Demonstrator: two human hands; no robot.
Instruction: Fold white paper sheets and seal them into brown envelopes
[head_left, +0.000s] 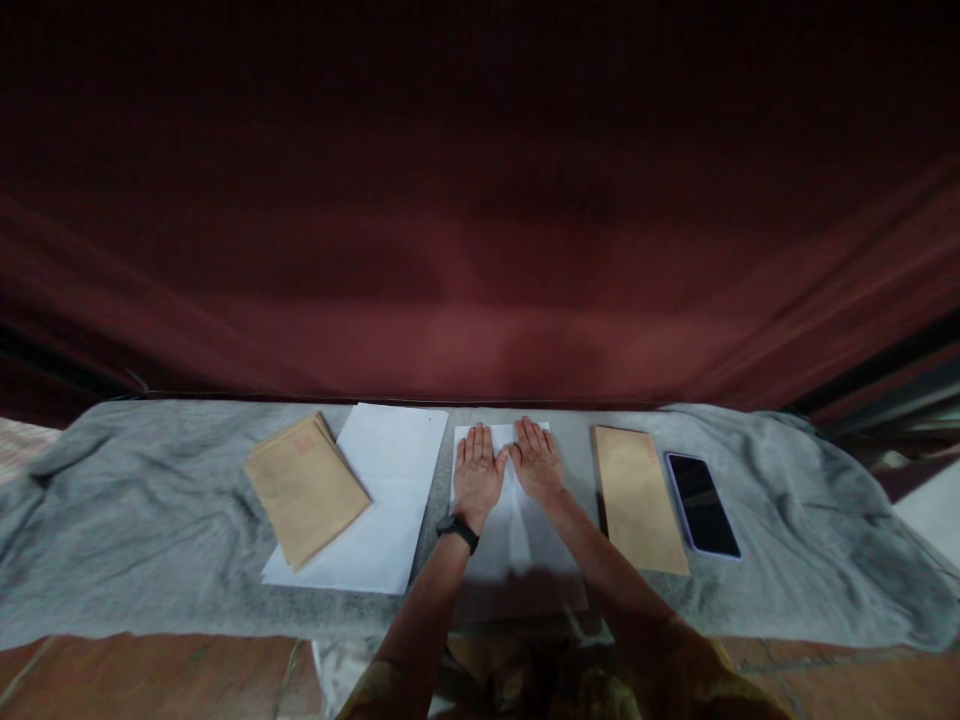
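A white sheet of paper (517,530) lies lengthwise in front of me, its lower part in shadow. My left hand (478,472) rests palm down on its upper left, fingers stretched out, a dark watch (458,532) on the wrist. Flat on the upper right of the same sheet is my right hand (537,462), fingers also extended. The two thumbs meet or nearly meet near the sheet's middle. Neither hand grasps anything.
To the left, several brown envelopes (307,490) overlap a stack of white paper (394,500). On the right lie more brown envelopes (641,500) and a phone (703,505) in a purple case. A grey cloth (810,530) covers the table; a dark red surface (480,330) rises behind.
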